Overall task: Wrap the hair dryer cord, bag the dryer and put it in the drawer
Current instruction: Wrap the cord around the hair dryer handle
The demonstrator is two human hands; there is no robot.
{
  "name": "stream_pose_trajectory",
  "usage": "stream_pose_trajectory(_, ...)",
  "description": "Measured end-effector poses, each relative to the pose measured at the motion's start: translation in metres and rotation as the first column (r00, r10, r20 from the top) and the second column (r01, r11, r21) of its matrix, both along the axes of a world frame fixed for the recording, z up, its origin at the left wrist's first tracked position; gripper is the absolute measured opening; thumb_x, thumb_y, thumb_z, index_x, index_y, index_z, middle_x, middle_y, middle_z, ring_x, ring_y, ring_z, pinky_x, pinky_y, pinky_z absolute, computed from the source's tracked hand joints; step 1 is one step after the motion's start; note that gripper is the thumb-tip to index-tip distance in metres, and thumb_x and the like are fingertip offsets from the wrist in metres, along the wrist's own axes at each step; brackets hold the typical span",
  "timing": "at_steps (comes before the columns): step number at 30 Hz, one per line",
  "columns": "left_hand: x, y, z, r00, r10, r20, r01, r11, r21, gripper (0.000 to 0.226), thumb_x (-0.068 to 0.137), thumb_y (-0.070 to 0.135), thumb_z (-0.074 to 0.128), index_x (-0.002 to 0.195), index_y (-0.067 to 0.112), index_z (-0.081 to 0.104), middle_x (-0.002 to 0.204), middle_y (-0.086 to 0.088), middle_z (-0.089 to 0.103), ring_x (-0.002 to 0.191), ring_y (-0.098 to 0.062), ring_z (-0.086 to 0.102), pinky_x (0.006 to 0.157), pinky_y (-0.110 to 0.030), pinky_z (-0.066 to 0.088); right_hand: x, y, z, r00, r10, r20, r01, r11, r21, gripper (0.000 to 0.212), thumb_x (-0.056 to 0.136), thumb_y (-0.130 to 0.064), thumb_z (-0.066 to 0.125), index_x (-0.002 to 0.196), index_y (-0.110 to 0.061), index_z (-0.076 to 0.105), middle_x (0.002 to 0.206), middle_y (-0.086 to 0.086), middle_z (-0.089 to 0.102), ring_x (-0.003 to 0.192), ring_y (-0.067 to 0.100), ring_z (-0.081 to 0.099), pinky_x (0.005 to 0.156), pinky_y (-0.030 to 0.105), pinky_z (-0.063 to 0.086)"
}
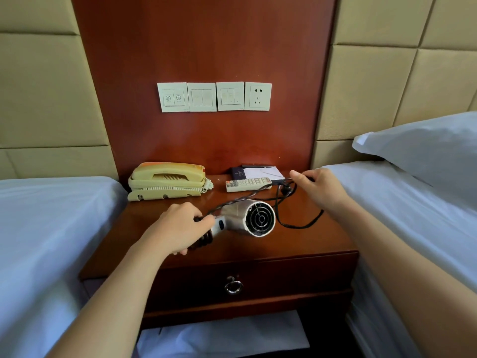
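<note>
Hair dryer: silver, grille end toward viewer, over centre of table; lifted or resting, can't tell. Left hand: grip clamped round the handle, w/ dark cord turns wound there. Cord runs right in loose loops to right hand, grip pinched on it at far right of table. Drawer below, closed. Far side: phone left, remote & notepad right. Left bed, right bed flank table.

Silver hair dryer at frame centre, round grille facing the camera, handle angled lower left. Black cord partly coiled round the handle, the rest looping right. Wooden drawer below, closed.
</note>
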State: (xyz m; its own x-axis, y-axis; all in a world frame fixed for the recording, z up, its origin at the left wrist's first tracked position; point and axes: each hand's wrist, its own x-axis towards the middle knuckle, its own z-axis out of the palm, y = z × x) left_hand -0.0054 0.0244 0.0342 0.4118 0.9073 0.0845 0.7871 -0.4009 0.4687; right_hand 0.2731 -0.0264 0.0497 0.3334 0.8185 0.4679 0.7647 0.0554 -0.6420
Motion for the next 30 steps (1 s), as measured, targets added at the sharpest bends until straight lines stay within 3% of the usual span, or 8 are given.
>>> stream_pose_trajectory(6,0.004,-0.008,0.002,0.953,-0.127,0.276,0.207,0.935,-0.286,0.037,0.098,0.032,0.042,0.068,0.019,0.059,0.051,-0.005,0.059,0.037,-0.020,0.049,0.036,-0.023,0.035,0.009,0.016,-0.012,0.977,-0.185,0.103,0.187,0.982,-0.017,0.055,0.092,-0.048,0.048,0.052,-0.011,0.037,0.047,0.001,0.035,0.049,0.021,0.038,0.048,0.030,0.027)
stream_pose_trajectory(9,0.009,-0.010,0.002,0.921,-0.161,0.354,0.294,0.885,-0.361,0.037,0.099,0.030,0.042,0.072,0.012,0.059,0.053,-0.009,0.062,0.035,-0.019,0.048,0.037,-0.023,0.035,0.020,0.020,-0.020,0.959,-0.244,0.141,0.251,0.967,-0.035,0.054,0.092,-0.052,0.044,0.076,-0.006,0.065,0.072,0.010,0.063,0.073,0.030,0.059,0.062,0.033,0.045)
stream_pose_trajectory(11,0.010,-0.006,0.001,0.902,-0.149,0.405,0.320,0.860,-0.397,0.039,0.099,0.031,0.043,0.070,0.011,0.061,0.053,-0.010,0.063,0.036,-0.020,0.048,0.038,-0.024,0.036,0.024,0.021,-0.024,0.956,-0.259,0.138,0.269,0.961,-0.062,0.052,0.092,-0.052,0.044,0.083,-0.007,0.067,0.085,0.011,0.067,0.084,0.032,0.062,0.070,0.035,0.046)
stream_pose_trajectory(15,0.009,-0.010,-0.004,0.864,-0.125,0.487,0.365,0.822,-0.438,0.038,0.097,0.031,0.046,0.073,0.008,0.064,0.060,-0.018,0.067,0.039,-0.022,0.050,0.040,-0.024,0.038,0.027,0.014,-0.029,0.957,-0.267,0.111,0.283,0.944,-0.171,0.053,0.090,-0.051,0.049,0.052,-0.015,0.048,0.058,0.005,0.052,0.073,0.031,0.056,0.056,0.029,0.035)
stream_pose_trajectory(18,0.020,0.005,-0.004,0.827,-0.003,0.562,0.334,0.807,-0.487,0.043,0.088,0.043,0.056,0.079,0.001,0.060,0.064,-0.023,0.062,0.033,-0.021,0.049,0.034,-0.020,0.037,0.025,0.014,-0.039,0.942,-0.267,0.202,0.309,0.926,-0.216,0.049,0.088,-0.054,0.053,0.066,-0.010,0.064,0.062,0.006,0.055,0.072,0.030,0.056,0.057,0.029,0.036)
stream_pose_trajectory(20,0.030,0.016,0.000,0.825,0.104,0.555,0.223,0.843,-0.490,0.059,0.073,0.060,0.065,0.071,0.002,0.054,0.065,-0.014,0.054,0.027,-0.010,0.049,0.030,-0.018,0.037,0.021,0.014,-0.048,0.930,-0.261,0.259,0.317,0.927,-0.201,0.043,0.086,-0.054,0.054,0.070,-0.016,0.065,0.070,0.007,0.060,0.079,0.033,0.061,0.058,0.029,0.038)
stream_pose_trajectory(24,0.032,0.004,-0.008,0.541,0.188,0.820,0.511,0.700,-0.498,0.053,0.096,0.042,0.033,0.081,0.000,0.062,0.063,-0.014,0.059,0.031,-0.016,0.043,0.033,-0.016,0.034,0.006,0.011,-0.052,0.880,-0.206,0.427,0.294,0.944,-0.152,0.038,0.089,-0.052,0.051,0.083,-0.020,0.069,0.086,0.006,0.069,0.086,0.030,0.064,0.059,0.029,0.038)
stream_pose_trajectory(30,0.028,0.013,-0.011,0.389,0.359,0.849,0.492,0.698,-0.520,0.058,0.089,0.055,0.041,0.089,0.001,0.062,0.062,-0.008,0.063,0.032,-0.013,0.046,0.032,-0.016,0.038,-0.008,0.006,-0.048,0.724,-0.147,0.674,0.244,0.968,-0.051,0.039,0.093,-0.049,0.045,0.072,-0.018,0.056,0.081,0.003,0.067,0.078,0.025,0.064,0.051,0.027,0.032)
